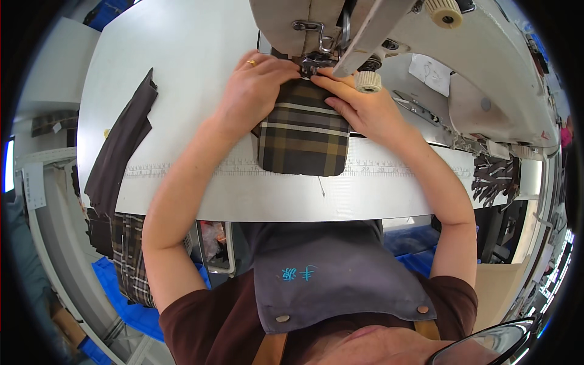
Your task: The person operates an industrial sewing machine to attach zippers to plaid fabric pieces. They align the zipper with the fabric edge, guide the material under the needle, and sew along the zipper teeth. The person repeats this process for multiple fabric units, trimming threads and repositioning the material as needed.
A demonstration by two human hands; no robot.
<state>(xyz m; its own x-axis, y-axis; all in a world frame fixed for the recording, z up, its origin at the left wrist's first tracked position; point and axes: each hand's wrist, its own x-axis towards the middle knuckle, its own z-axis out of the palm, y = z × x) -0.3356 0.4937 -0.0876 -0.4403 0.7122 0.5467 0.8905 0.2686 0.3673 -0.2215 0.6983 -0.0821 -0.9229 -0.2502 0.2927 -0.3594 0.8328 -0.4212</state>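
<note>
A plaid fabric piece (304, 131), dark brown with white and tan stripes and rounded near corners, lies on the white sewing table under the sewing machine's presser foot (313, 66). On its left edge rests my left hand (252, 91), fingers bent together and pressed on the cloth close to the foot; its thumb is largely hidden. My right hand (368, 106) grips the right edge, its thumb on the cloth and its forefinger reaching beside the foot. The needle's tip cannot be made out. A loose thread (322, 187) trails from the piece's near edge.
The sewing machine head (486, 67) overhangs the far right. Dark fabric strips (121, 140) lie at the left, above plaid cloth (131, 255) hanging off the edge. Tweezers (417, 108) lie right of my right hand. A printed ruler (234, 167) crosses the table (182, 48). Cut scraps (494, 177) hang at the right.
</note>
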